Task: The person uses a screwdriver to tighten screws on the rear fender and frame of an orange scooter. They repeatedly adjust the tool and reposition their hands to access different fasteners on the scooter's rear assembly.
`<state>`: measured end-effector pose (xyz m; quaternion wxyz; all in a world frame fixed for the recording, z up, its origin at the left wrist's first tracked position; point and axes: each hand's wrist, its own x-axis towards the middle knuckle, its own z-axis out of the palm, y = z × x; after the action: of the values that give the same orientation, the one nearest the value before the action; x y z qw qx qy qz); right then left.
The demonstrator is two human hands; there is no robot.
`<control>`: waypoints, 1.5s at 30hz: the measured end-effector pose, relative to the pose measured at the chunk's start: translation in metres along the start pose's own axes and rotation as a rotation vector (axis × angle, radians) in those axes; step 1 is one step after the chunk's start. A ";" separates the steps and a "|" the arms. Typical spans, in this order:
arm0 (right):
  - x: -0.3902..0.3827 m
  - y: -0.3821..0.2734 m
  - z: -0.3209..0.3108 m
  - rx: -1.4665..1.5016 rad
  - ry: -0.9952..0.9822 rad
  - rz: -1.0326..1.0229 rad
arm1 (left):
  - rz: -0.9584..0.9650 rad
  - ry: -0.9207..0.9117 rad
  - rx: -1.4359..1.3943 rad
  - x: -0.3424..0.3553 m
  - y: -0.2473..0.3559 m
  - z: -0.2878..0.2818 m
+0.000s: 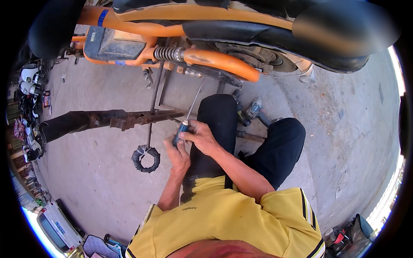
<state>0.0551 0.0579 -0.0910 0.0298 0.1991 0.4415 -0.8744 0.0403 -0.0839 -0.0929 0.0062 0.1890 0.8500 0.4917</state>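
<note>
A long-shafted screwdriver [184, 126] with a dark blue handle is in both my hands, above my bent left knee. My left hand [179, 158] closes on the butt end of the handle. The fingers and thumb of my right hand [202, 136] pinch the handle closer to the shaft. The thin shaft slants up and away, its tip near the lower edge of an orange scooter [221, 63]. Whether the tip touches the scooter cannot be made out. A coiled shock spring [168, 54] and a wheel [254, 58] show on the scooter.
Left of my hands lies a rusty dark metal beam [124, 119], crossed by a rod ending in a black wrapped ring [146, 159]. A teal power tool [256, 108] rests on the concrete beyond my knees. Parked scooters [30, 81] and a white vehicle [58, 223] stand left.
</note>
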 end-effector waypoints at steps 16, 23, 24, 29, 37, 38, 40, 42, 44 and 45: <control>0.003 -0.012 -0.003 -0.023 -0.062 -0.048 | 0.081 0.005 0.048 0.015 0.009 -0.009; 0.005 -0.015 0.002 0.033 -0.044 -0.035 | -0.640 -0.159 -0.722 0.022 0.017 -0.018; 0.004 -0.015 0.000 0.020 -0.041 -0.031 | -0.702 -0.162 -0.778 0.027 0.035 -0.020; 0.005 -0.019 0.003 0.004 0.013 -0.050 | -0.554 -0.120 -0.586 0.023 0.030 -0.018; 0.011 -0.018 0.003 -0.015 0.048 -0.016 | -0.014 -0.108 0.235 0.019 0.010 -0.020; 0.010 -0.019 0.004 -0.049 0.057 -0.007 | -0.054 -0.126 0.159 0.017 0.002 -0.019; 0.004 -0.023 0.004 -0.039 0.044 0.019 | -0.134 -0.159 0.005 0.011 -0.013 -0.018; 0.001 -0.025 0.000 -0.034 0.031 0.023 | -0.554 -0.214 -0.460 0.016 0.005 -0.020; 0.004 -0.026 -0.006 -0.032 0.008 -0.006 | -0.759 -0.234 -0.735 0.024 0.027 -0.018; 0.006 -0.026 -0.007 -0.035 0.022 -0.022 | -0.786 -0.253 -0.769 0.026 0.027 -0.019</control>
<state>0.0455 0.0799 -0.0769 0.0187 0.2034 0.4592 -0.8645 0.0204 -0.0792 -0.0561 0.3594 -0.1001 0.6088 0.7002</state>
